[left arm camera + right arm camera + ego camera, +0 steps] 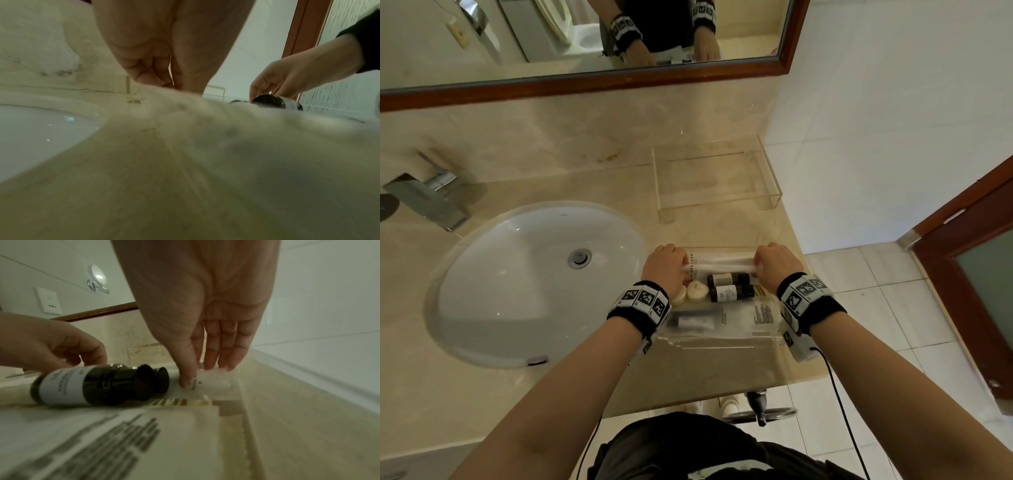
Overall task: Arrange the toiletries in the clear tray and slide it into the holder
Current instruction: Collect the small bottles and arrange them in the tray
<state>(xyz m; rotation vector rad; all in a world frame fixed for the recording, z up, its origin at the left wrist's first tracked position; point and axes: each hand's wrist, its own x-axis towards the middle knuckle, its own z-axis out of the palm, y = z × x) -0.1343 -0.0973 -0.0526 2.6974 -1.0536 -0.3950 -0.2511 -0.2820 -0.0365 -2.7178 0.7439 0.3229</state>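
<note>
The clear tray (717, 341) lies on the counter near its front right edge. It holds long white packets (719, 264) at the back, two dark bottles (729, 286) on their sides, two round cream soaps (688, 293) and flat sachets (760, 313) in front. My left hand (681, 266) pinches the left end of the white packets, its fingers curled down (166, 83). My right hand (760, 266) holds the right end, thumb in front and straight fingers behind (203, 374). A dark bottle (92, 384) lies just beside that thumb. The clear holder (715, 178) stands behind the tray against the wall.
A white sink (482, 308) lies left of the tray, with a chrome faucet (431, 195) on the wall beyond it. The counter ends just right of the tray, above a tiled floor (893, 308). A wood-framed mirror (619, 82) hangs above.
</note>
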